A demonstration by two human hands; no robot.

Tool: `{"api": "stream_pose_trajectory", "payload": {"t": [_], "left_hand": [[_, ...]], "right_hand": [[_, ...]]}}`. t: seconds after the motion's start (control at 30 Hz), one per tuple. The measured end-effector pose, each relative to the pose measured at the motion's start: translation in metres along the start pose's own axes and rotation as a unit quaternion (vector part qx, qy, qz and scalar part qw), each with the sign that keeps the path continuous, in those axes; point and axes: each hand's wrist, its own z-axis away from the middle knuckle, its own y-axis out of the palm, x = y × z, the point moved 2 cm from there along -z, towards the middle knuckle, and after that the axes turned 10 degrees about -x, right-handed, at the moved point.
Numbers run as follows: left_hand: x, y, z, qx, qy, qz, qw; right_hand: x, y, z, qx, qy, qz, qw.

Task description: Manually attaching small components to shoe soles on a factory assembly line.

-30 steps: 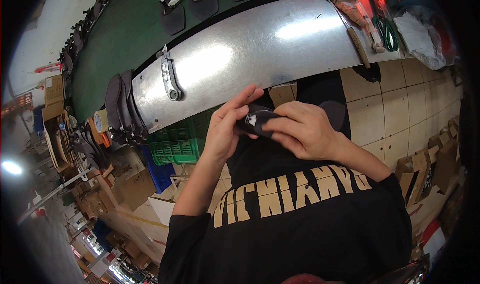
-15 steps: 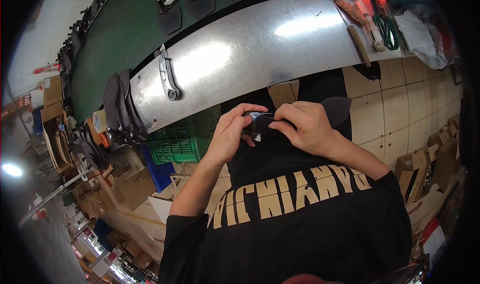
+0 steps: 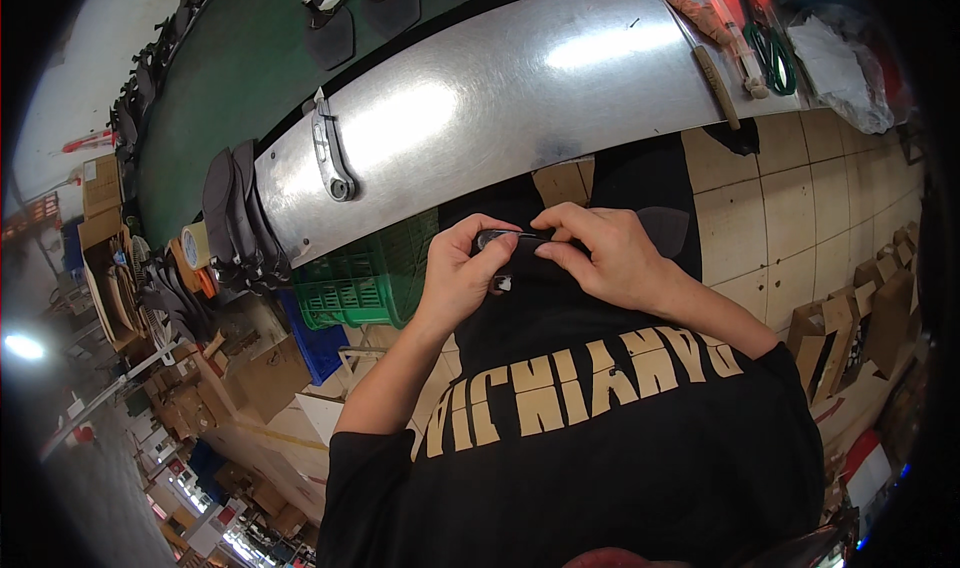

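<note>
Just above my lap, my left hand (image 3: pixel 468 268) grips one end of a dark sandal piece (image 3: pixel 665 231), thumb on top. A glossy black edge and a small white bit show by its fingers. My right hand (image 3: pixel 605 253) pinches the middle of the piece between thumb and forefinger, close to the left fingertips. The flat sole-like end sticks out beyond the back of my right hand. My fingers hide the part between them.
A metal worktop (image 3: pixel 480 88) lies ahead, bearing a box cutter (image 3: pixel 330 153), a wooden-handled tool (image 3: pixel 718 88) and green-handled scissors (image 3: pixel 770 63). Similar dark pieces (image 3: pixel 330 36) rest on the green belt (image 3: pixel 230 88). Stacked soles (image 3: pixel 235 213) overhang the left edge above a green crate (image 3: pixel 350 293).
The piece has turned in my hands: a pale bluish patch by the left fingers is now hidden and a glossy black edge shows. The left thumb has moved over the top.
</note>
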Motion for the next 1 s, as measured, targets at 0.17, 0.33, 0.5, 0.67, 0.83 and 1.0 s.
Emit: {"api": "stream_pose_trajectory", "payload": {"t": [0.17, 0.33, 0.5, 0.67, 0.83, 1.0], "left_hand": [[-0.006, 0.0, -0.002, 0.003, -0.058, 0.002, 0.998], [-0.027, -0.004, 0.01, -0.003, 0.105, -0.041, 0.994], [-0.056, -0.011, 0.023, -0.106, 0.36, -0.065, 0.925], [-0.035, -0.043, 0.013, -0.234, 0.292, 0.088, 0.923], [0.009, -0.038, -0.009, -0.207, -0.046, 0.355, 0.911], [0.031, -0.021, -0.023, -0.086, -0.184, 0.479, 0.854]], "right_hand": [[-0.008, 0.002, -0.001, -0.011, -0.012, -0.024, 1.0], [0.004, -0.011, -0.015, 0.058, 0.126, -0.185, 0.973], [0.037, -0.031, -0.044, 0.09, -0.036, -0.089, 0.991], [0.049, -0.078, -0.08, -0.256, -0.27, 0.085, 0.924], [-0.072, -0.139, -0.091, -0.395, -0.106, 0.393, 0.824], [-0.107, -0.135, -0.071, -0.364, -0.093, 0.434, 0.819]]}}
